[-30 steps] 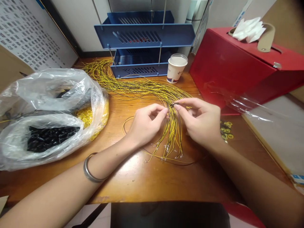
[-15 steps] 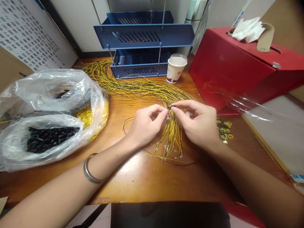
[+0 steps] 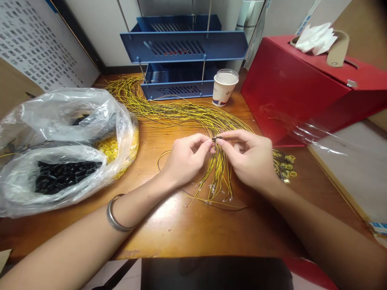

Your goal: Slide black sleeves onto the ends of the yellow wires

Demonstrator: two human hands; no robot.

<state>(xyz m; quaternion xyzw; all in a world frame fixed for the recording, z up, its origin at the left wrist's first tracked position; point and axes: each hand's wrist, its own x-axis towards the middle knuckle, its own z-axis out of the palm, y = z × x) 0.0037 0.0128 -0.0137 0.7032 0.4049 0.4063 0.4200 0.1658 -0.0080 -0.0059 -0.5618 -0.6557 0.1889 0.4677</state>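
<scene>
Fingertips of my left hand (image 3: pixel 188 160) and my right hand (image 3: pixel 253 159) meet above the middle of the table, both closed in a pinch. Between them is a small black piece (image 3: pixel 216 139), partly covered by the fingers, so its exact kind is unclear. Right beneath lies a bundle of thin yellow and black wires (image 3: pixel 178 112), which runs to the back left. Small clear tips (image 3: pixel 213 188) show at the near ends of the wires. Just right of my right hand is a group of small black and yellow parts (image 3: pixel 286 165).
At the left, a clear plastic bag (image 3: pixel 60 133) holds black caps (image 3: pixel 66 175) and yellow rings (image 3: pixel 109 151). A blue tray rack (image 3: pixel 184 48) stands at the back, with a paper cup (image 3: pixel 223 90) beside it. A red box (image 3: pixel 290 88) with tissues fills the back right.
My right hand has shifted slightly left, its fingertips closer to those of my left hand. My left hand and the wires are nearly unchanged.
</scene>
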